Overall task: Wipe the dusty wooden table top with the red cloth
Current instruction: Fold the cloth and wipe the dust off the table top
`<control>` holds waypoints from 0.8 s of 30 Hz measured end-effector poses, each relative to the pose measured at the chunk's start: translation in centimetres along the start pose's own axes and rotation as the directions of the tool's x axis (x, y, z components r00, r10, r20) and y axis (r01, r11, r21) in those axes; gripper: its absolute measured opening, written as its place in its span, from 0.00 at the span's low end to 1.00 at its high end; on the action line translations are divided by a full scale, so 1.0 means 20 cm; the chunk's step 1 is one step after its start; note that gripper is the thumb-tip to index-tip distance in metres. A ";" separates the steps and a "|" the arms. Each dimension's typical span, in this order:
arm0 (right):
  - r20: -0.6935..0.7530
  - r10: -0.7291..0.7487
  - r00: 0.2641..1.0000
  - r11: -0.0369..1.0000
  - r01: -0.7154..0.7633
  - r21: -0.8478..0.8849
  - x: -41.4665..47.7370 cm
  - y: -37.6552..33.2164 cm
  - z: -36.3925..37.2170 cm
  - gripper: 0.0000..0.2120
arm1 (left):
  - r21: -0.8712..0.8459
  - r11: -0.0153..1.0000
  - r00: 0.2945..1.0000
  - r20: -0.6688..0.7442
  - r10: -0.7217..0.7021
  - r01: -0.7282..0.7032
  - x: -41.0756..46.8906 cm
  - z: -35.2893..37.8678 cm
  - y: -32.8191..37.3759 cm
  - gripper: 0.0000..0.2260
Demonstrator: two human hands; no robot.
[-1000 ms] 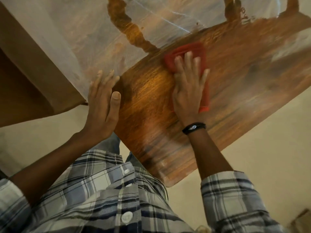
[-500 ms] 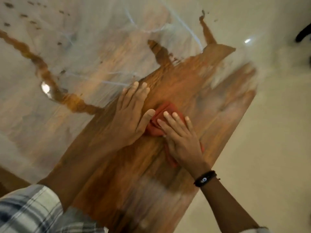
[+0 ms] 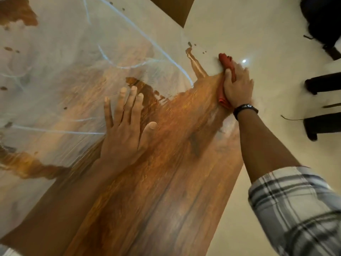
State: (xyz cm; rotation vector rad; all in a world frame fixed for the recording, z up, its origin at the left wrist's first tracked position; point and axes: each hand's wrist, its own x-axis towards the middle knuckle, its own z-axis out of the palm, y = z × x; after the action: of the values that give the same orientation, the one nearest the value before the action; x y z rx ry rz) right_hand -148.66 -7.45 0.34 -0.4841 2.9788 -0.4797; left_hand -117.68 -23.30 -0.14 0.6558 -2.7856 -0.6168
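Note:
The wooden table top shows bare brown grain in its near and middle parts. A whitish dust film with streaks covers the far and left parts. The red cloth lies bunched at the table's far right, at the border between dust and wiped wood. My right hand is on top of it, thumb on one side and fingers on the other, with cloth ends sticking out ahead of and behind the palm. My left hand rests flat on the table at the dust edge, fingers straight and spread.
Cream floor lies beyond the table's right edge. Dark furniture legs stand on it at the far right, with a black bag above them. A brown panel shows at the top centre.
My right hand slid the cloth away from my left hand toward the table's far right, bunching it. My left hand stayed flat on the wood. The view shifted.

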 end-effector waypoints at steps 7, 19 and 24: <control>0.043 -0.379 0.924 0.924 0.375 0.075 -0.45 -0.31 0.17 0.21 | -0.024 1.000 1.000 -0.020 -0.006 0.006 0.00 0.00 -0.01 0.33; 0.154 -0.657 0.738 0.752 0.657 0.054 -0.36 -0.39 0.19 0.22 | -0.019 1.000 0.999 -0.052 -0.015 0.014 0.01 0.00 -0.01 0.34; 0.058 -0.368 0.928 0.930 0.366 0.046 0.10 -0.38 0.15 0.22 | 0.003 1.000 1.000 -0.015 -0.015 0.015 0.01 -0.01 -0.01 0.35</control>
State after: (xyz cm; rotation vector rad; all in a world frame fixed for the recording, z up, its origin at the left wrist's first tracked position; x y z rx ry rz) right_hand -147.95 -15.81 -0.14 -1.0424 2.8131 -0.5293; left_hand -117.84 -23.62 -0.06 0.6798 -2.7711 -0.6080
